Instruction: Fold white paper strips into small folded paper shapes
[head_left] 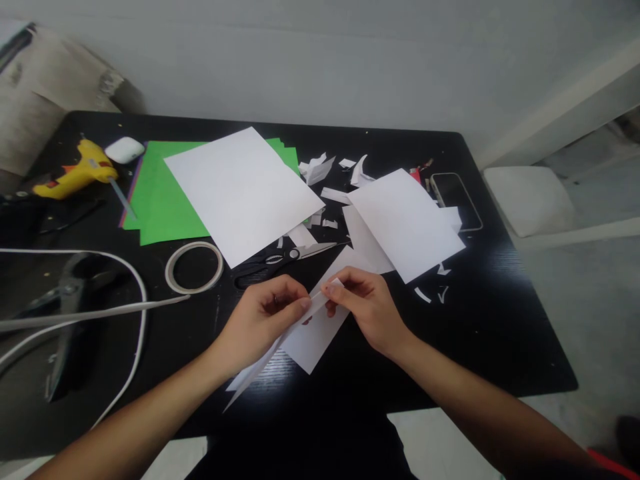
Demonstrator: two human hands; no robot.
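A folded strip of white paper point(319, 304) stretches between my two hands above the black table. My left hand point(265, 313) is closed, its thumb and fingers pinching the strip near the middle. At the strip's upper right end, my right hand point(367, 303) pinches it between thumb and forefinger. The lower part of the folded paper hangs down to the left past my left hand. Behind and below the hands lies another white sheet point(313, 347), partly covered by them. Black-handled scissors point(295, 255) rest just beyond my left hand, their blades pointing right.
White square sheets point(243, 197) lie over green paper point(165, 200). More white paper point(407, 227) sits at right by a phone point(456, 200). Paper scraps point(317, 170) are scattered about. At left are a tape roll point(170, 267), yellow glue gun point(93, 170), white cable point(144, 320) and black-handled tool point(70, 327).
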